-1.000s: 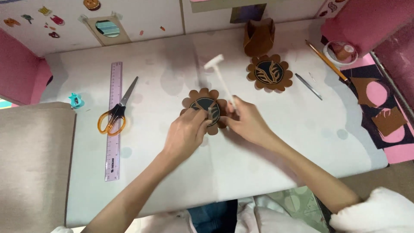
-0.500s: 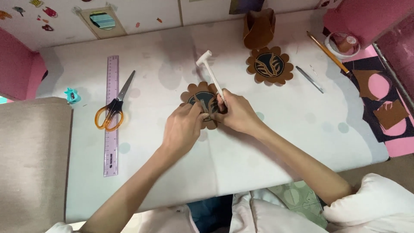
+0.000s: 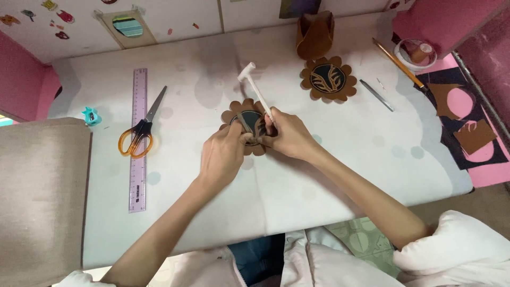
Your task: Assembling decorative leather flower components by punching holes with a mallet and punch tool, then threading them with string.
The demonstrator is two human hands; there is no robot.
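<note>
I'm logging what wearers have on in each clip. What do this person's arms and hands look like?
Both forearms are bare from about the elbow down. The left hand and right hand show no gloves, rings, watch or bracelets. Bunched white sleeves show near the bottom edge, the right one clearest.

hands (image 3: 223,154) on flower coaster (image 3: 248,125), white hammer (image 3: 256,92)

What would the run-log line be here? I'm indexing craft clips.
left hand: pins scalloped brown flower piece | right hand: holds small white hammer | table: scissors, ruler
</note>
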